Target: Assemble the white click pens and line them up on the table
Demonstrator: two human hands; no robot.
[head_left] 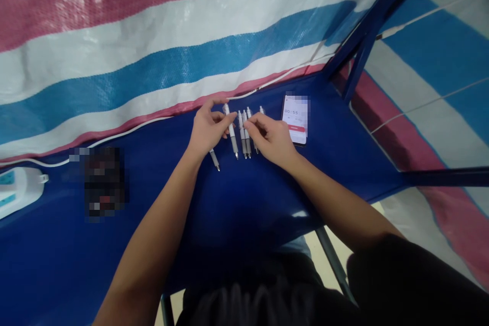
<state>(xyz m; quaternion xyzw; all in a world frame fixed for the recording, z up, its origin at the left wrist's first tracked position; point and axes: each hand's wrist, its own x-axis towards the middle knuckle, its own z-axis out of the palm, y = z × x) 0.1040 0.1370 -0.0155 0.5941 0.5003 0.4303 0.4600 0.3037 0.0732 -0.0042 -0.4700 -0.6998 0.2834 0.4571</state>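
- Head view: both hands up at the far edge of the blue counter [244,204], close together over a row of white pens [244,130].
- Left hand [208,130]: grip pinched on one pen [231,130], thumb & fingers round its barrel, tip pointing back toward the person. A second pen tip [216,160] pokes out under the same hand; can't tell if it's held or just lying there.
- Right hand [271,137]: fingers narrow, resting on the pens beside it; looks like touching, not lifting. Can't tell if it has one gripped.
- Pens lie side by side, approx parallel, tips toward the person. About 5-6 in all, some hidden by the hands.
- Progress, my guess: most pens already lined up in the row; the left-hand one & the one under it not yet settled in.
- Phone [295,118] just right of the pens, screen lit w/ what looks like a timer.
- Power strip [19,191] far left; white cable [126,127] runs along the striped tarp [153,35] behind.
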